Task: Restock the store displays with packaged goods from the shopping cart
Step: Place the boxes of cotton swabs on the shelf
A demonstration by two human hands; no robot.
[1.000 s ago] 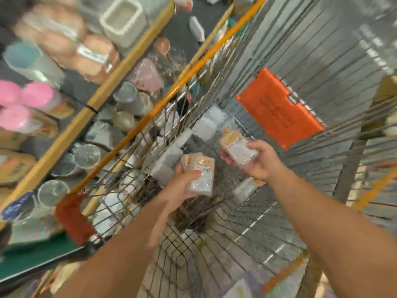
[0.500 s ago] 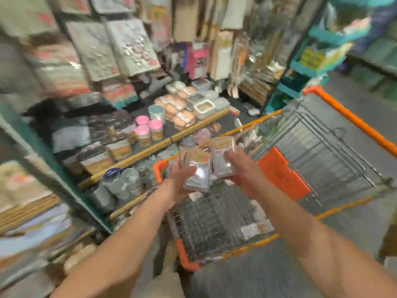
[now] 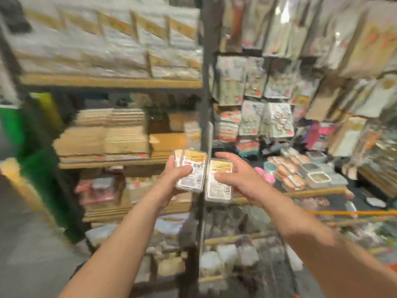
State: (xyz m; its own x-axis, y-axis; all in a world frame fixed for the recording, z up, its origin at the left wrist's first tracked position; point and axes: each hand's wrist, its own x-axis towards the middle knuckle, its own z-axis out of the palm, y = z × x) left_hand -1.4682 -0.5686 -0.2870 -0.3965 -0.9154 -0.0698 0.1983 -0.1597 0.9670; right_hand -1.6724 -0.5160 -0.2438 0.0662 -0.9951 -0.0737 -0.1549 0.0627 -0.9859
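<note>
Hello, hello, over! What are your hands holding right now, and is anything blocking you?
Left hand grips small packs. Right hand holds another pack. Both raised before shelves. Grey upright post straight ahead.

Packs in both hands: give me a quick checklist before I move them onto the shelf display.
1. Left hand grips its packs, thumb across the front: ok.
2. Right hand holds its pack firmly: cannot tell, the fingers look spread and only partly wrapped.
3. How many packs the left hand carries: cannot tell, at least two edges show.
4. Labels face up and readable: ok for facing, text too blurred to read.
5. Matching slot on the shelves: cannot tell, the picture is motion-blurred.
6. Path clear of the upright post right behind the packs: not ok, keep to one side.
</note>
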